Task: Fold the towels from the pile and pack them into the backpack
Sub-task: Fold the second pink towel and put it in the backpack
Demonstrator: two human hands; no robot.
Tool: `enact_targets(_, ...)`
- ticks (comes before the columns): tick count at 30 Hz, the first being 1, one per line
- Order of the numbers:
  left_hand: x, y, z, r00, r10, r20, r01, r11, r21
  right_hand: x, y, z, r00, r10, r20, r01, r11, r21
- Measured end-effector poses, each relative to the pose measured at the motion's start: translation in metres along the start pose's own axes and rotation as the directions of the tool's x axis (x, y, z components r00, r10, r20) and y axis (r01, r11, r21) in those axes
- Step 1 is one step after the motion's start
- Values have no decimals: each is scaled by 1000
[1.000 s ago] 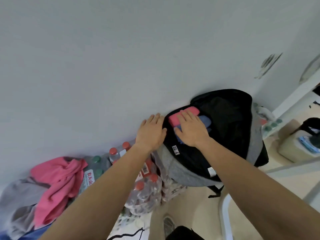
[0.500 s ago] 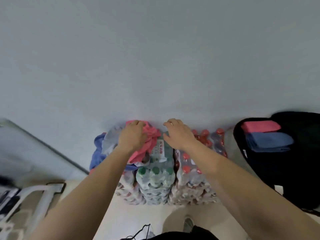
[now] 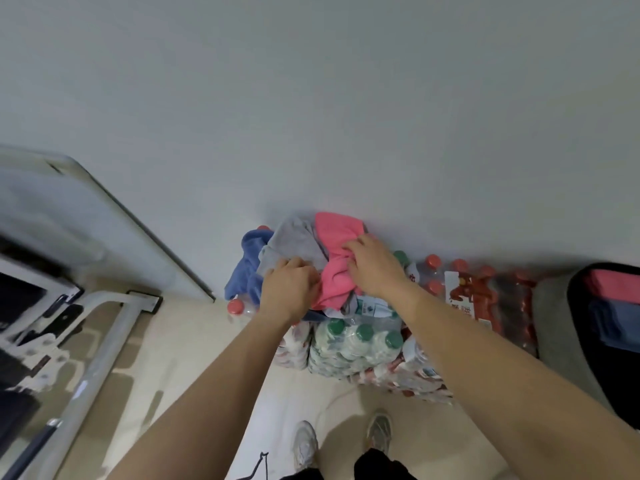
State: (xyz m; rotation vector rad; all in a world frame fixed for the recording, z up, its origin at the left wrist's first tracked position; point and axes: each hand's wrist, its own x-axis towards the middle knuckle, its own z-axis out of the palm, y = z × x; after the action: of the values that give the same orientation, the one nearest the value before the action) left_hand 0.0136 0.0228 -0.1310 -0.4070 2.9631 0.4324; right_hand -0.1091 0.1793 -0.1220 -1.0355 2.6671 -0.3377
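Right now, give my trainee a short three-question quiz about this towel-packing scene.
1. True or false: the crumpled pink cloth towel lies right of the crumpled grey cloth towel.
2. The pile rests on: A) shrink-wrapped packs of plastic bottles, B) a wooden chair, C) bare floor?
3. What colours are the folded towels inside the black-and-grey fabric backpack?
Key: 1 true; 2 A; 3 folded pink towel, folded blue towel.

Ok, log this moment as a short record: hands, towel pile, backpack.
left hand: fingers curled into the towel pile where grey meets pink
right hand: grips the pink towel
towel pile: unfolded; pink, grey and blue; on the bottle packs
backpack: open, far right, holds a folded pink towel and a folded blue towel
left to do: pile not yet folded or packed
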Motion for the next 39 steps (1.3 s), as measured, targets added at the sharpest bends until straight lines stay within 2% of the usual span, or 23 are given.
enact_targets(3,-1,1,2,998,-48,-43,44,995,-90,7,6,-3,998,39,-49,-38,999,5)
enact_targets(8,-3,-6,3,1000,-18,-26,14,989,-145,20,16,-9,993,106,61,-113,985,130)
enact_targets(10,-1,-9,3,1000,-15,5,15,991,-136,23,17,-13,989,125,83,-135,983,124)
enact_targets(14,2,-6,-1,999,40,-12,-41,991,-128,25,24,-20,996,81,25,-82,996,43)
enact_targets(17,3,-2,-2,998,-59,-17,56,989,-137,26,28,-17,999,41,28,-42,999,7)
enact_targets(21,9,-11,0,996,47,78,-33,986,-165,28,28,-13,998,62,11,-63,996,61)
enact_targets(24,8,-3,-10,998,-65,-23,59,975,-215,25,25,-27,1000,20,-7,-18,989,147)
enact_targets(26,12,9,-22,985,-110,-130,70,957,-282,20,21,-47,1000,-14,-6,15,974,227)
enact_targets(30,23,44,-56,963,-17,-270,-52,968,-247,6,11,-98,999,-41,6,35,921,388)
enact_targets(32,32,60,-68,947,12,-320,-104,957,-270,-1,12,-120,999,-45,0,42,926,376)
enact_targets(36,50,84,-96,945,-68,-319,-104,864,-492,-11,28,-156,998,-27,-50,40,958,284)
enact_targets(39,55,99,-124,934,7,-358,-182,869,-459,-25,42,-178,997,-26,-76,48,952,303)
